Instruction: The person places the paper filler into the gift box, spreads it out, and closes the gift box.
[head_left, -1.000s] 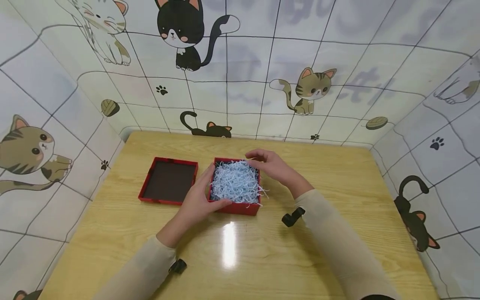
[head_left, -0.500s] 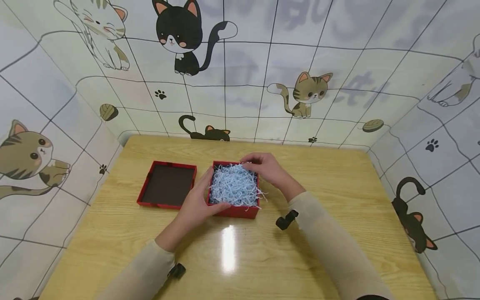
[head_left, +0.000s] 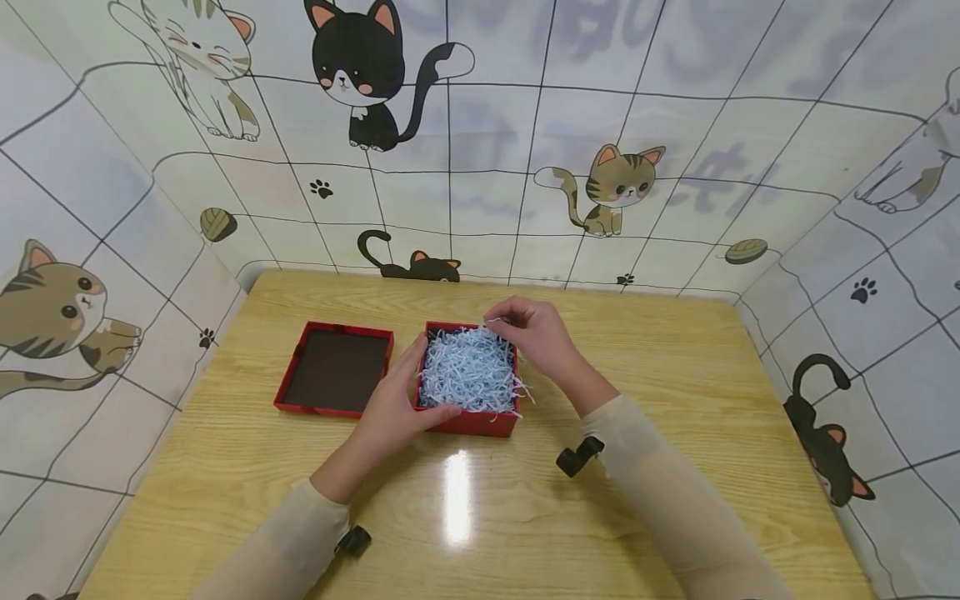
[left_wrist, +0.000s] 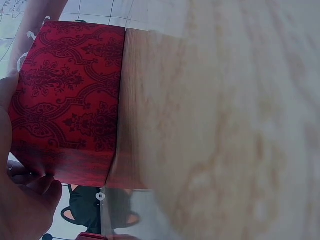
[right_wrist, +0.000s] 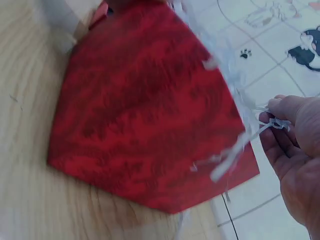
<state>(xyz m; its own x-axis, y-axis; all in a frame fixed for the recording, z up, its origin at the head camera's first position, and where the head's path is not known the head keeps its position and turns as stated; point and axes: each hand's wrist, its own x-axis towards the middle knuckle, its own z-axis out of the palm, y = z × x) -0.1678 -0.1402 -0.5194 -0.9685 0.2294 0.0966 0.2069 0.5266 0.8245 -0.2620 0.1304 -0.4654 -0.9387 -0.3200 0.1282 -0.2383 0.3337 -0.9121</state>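
A red gift box (head_left: pixel 472 423) with a dark damask pattern stands on the table, filled with pale blue shredded paper (head_left: pixel 468 371). My left hand (head_left: pixel 393 408) holds it at the left, thumb along the front wall and fingers on the left side. In the left wrist view the patterned wall of the box (left_wrist: pixel 70 85) lies beside this hand (left_wrist: pixel 25 200). Above the far right corner, my right hand (head_left: pixel 536 333) pinches a few paper strands between thumb and forefinger. The right wrist view shows those strands (right_wrist: pixel 272 123) in the fingertips; other strands hang over the rim.
To the left lies the red box lid (head_left: pixel 333 410), upturned with its dark inside showing. The wooden table (head_left: pixel 637 350) meets tiled walls (head_left: pixel 487 200) with cartoon cats at the back and both sides.
My right hand dipped to the shredded paper at the far right corner, then rose slightly with strands pinched. My left hand stays on the box. The head view shifted a little.
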